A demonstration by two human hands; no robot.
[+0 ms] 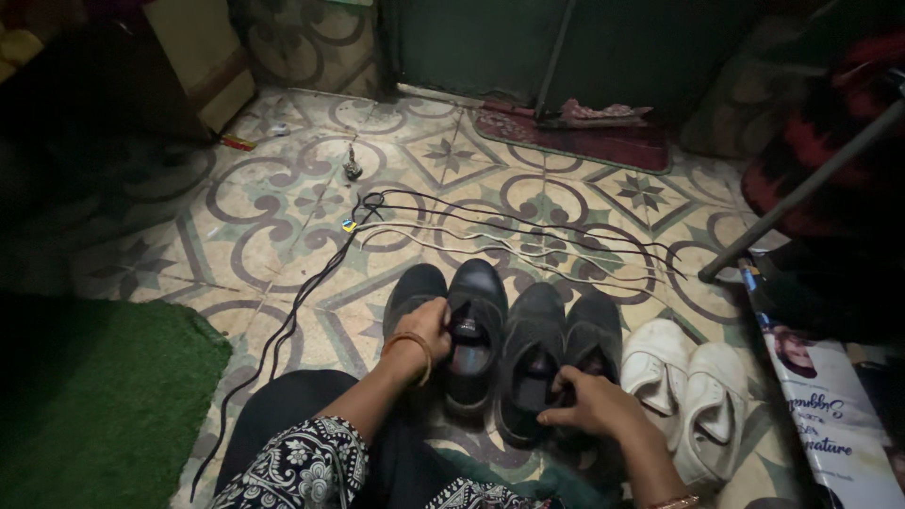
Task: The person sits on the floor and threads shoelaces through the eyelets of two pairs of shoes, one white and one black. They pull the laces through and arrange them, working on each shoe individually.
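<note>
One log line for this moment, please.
left hand on black shoe | right hand on dark shoe | laces on floor

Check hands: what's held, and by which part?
Left hand grips a black shoe at its collar. Right hand pinches the heel rims of another black pair.

Black shoes (476,330), white shoes (693,386), green mat (94,396), floral-patterned floor tiles (283,217).

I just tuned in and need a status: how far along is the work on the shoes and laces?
Looks done: laces lie loose on the tiled floor, apart from the shoes, and no shoe visibly has laces in it.
In hand: the left hand rests on the leftmost black shoe, and the right hand grips the heel of a black shoe.
Left: the white shoes sit untouched on the right.
</note>
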